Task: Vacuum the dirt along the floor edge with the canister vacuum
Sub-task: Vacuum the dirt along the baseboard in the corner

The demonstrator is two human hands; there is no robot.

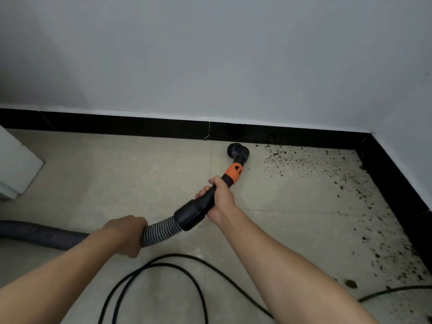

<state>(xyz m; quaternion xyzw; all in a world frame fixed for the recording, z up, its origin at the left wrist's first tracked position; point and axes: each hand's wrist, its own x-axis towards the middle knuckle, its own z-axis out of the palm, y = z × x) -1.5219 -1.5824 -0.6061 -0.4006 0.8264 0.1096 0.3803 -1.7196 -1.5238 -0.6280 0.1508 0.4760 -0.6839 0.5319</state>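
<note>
Brown dirt [284, 160] litters the floor [117, 171] right of the brush nozzle [237, 150], most seemingly left to vacuum; right hand [221, 197] grips the wand [198, 210], left hand [126, 235] the hose [161, 230].

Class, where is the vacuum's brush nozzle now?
In the head view, centre-right, the brush nozzle sits on the floor by the black skirting, just left of the scattered dirt.

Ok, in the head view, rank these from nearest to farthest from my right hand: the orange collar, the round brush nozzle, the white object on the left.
1. Orange collar, just ahead of the right hand.
2. Round brush nozzle, by the baseboard.
3. White object, far left.
</note>
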